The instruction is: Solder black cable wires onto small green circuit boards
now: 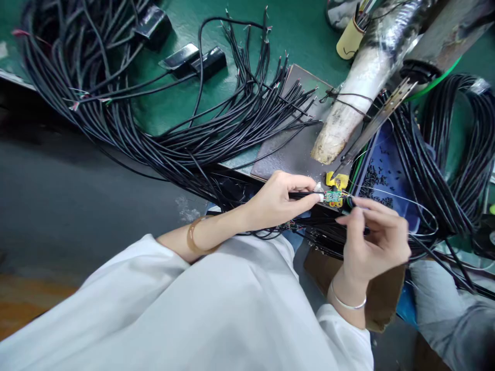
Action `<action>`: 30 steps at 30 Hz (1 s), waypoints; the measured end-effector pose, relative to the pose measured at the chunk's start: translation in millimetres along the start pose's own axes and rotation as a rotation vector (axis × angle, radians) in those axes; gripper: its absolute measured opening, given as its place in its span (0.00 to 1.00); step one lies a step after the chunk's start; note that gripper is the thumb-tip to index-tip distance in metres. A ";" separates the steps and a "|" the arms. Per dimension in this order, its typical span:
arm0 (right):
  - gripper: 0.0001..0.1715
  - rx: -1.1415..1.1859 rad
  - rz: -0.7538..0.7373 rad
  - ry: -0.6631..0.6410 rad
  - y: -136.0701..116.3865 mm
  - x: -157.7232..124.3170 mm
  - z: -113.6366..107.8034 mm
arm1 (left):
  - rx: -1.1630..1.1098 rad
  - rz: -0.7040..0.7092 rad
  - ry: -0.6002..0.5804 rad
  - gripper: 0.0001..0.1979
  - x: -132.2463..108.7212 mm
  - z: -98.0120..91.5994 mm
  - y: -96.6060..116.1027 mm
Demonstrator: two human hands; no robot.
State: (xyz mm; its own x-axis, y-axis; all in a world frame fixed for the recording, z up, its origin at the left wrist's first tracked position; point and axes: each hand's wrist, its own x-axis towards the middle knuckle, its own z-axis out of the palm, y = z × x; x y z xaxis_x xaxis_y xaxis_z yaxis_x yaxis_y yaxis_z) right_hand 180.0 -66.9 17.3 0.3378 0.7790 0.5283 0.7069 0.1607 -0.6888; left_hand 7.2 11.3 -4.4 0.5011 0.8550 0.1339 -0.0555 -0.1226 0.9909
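Note:
My left hand [284,198] pinches a black cable [299,195] between thumb and fingers, with white coverings on the fingertips. At the cable's end lies a small green circuit board [332,196], on or against a yellow fixture [337,180] at the table's front edge. My right hand [373,234], slightly blurred, is just right of the board. Its curled fingers are around a black wire end [350,201], with thin wires running to the board. A narrow metal arm [377,123] comes down from upper right, its dark pointed tip close above the fixture.
A large bundle of black cables [154,144] covers the left of the green table [309,31]. Overhead hangs a plastic-wrapped duct [348,108]. A blue tray [386,159] holds small black pieces. More coiled cables [444,154] lie right. Another person's leg [436,293] is at lower right.

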 end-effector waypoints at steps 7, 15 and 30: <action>0.10 -0.190 -0.290 -0.111 7.6 0.6 16.6 | 0.258 0.059 0.056 0.10 3.6 -0.3 5.8; 0.11 -0.233 -0.362 -0.086 7.7 3.9 20.4 | 0.394 0.109 0.170 0.09 7.8 10.8 5.2; 0.09 -0.104 -0.252 -0.123 -5.1 17.2 18.6 | 0.236 0.116 0.301 0.08 12.6 17.2 5.9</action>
State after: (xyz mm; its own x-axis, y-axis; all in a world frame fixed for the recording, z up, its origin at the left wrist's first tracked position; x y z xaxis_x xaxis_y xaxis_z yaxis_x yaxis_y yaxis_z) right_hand 170.6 -43.1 20.7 0.0705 0.7908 0.6080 0.8208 0.3004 -0.4859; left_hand 28.1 12.7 2.8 0.2259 0.9337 0.2778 0.1201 -0.3096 0.9432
